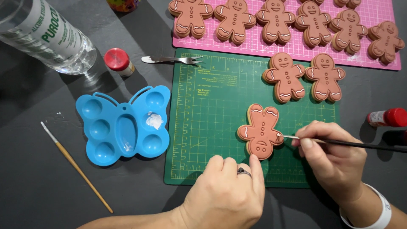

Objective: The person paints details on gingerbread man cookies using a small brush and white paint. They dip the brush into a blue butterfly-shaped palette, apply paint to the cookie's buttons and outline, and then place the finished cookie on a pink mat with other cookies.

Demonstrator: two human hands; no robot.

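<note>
- Dark grey tabletop (34,178) carries a green cutting mat (212,127) in the middle and a pink cutting mat (381,63) at the far edge.
- One gingerbread-man cookie (259,131) lies upside down on the green mat, near its front edge.
- The left hand (224,193) rests at the front edge of the green mat; its forefinger tip touches the lower rim of this cookie, and its grip is loose, grasping nothing.
- The right hand (333,159) has its grip clenched around a thin black paintbrush (360,145), and the tip touches the cookie's arm on the right side.
- Two finished cookies (303,78) lie side by side at the far right of the green mat, and a row of cookies (275,19) lies on the pink mat.
- A blue butterfly-shaped palette (123,125) with a white spot of paint is left of the green mat.
- A wooden brush (76,167), a clear bottle (46,36), a small fork (171,60) and red-capped jars (118,60) are around it.
</note>
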